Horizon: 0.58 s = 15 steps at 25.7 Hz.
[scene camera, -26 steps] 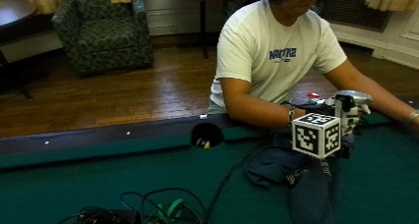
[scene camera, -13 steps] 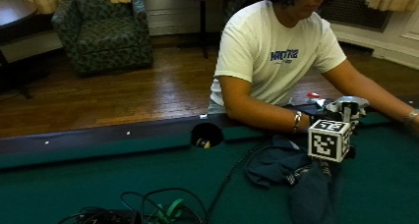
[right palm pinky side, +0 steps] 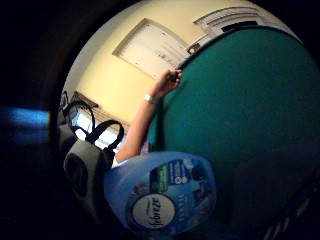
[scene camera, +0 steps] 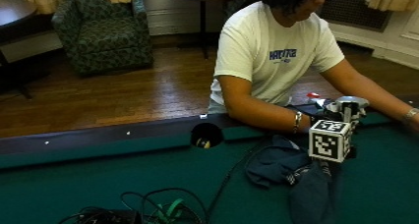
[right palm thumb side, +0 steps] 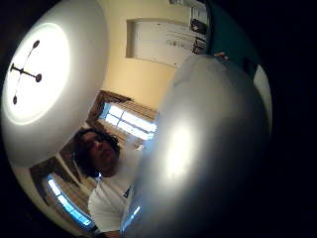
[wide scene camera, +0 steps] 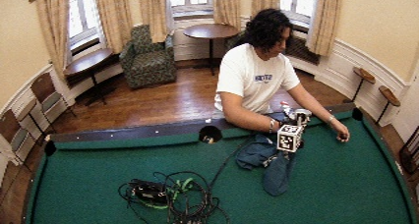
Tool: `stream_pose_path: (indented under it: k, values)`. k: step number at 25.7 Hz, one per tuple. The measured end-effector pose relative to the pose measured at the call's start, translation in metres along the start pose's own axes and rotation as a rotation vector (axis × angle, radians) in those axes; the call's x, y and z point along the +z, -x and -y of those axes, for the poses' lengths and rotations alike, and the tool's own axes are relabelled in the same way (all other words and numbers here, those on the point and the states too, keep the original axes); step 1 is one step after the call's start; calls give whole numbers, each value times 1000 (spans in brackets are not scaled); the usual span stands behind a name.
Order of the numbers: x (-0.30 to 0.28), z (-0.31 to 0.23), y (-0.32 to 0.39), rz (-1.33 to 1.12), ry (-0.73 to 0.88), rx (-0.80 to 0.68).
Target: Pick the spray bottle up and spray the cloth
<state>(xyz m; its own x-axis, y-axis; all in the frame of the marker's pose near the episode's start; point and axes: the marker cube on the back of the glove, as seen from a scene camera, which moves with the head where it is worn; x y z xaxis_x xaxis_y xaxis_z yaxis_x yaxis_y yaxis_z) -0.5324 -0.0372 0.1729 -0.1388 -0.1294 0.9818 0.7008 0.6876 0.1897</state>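
Observation:
My gloved right hand (scene camera: 314, 123) grips a spray bottle (scene camera: 347, 107) and holds it upright just above the green felt, near the rail in front of the person. The bottle's grey spray head shows over the hand. In the little finger side palm view its pale blue body with a round label (right palm pinky side: 160, 194) sits close to the palm. Its grey surface (right palm thumb side: 208, 148) fills much of the thumb side palm view. A dark blue cloth (scene camera: 289, 168) lies crumpled on the felt right beside and below the hand. The bare left hand (scene camera: 411, 118) rests on the table further along.
A side pocket (scene camera: 207, 134) opens in the dark rail (scene camera: 98, 143) left of the cloth. A bundle of cables and a black device (scene camera: 147, 211) lie on the near felt. A small red-topped object (scene camera: 313, 95) stands on the rail behind the bottle.
My hand with the bottle has sunk a little and shifted slightly right, closer over the cloth. The cloth lies where it was.

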Motion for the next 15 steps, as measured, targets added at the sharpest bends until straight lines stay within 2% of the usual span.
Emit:
stream_pose_path:
  k: [15]
  values:
    - [1, -6, -2, 15, 103, 84]
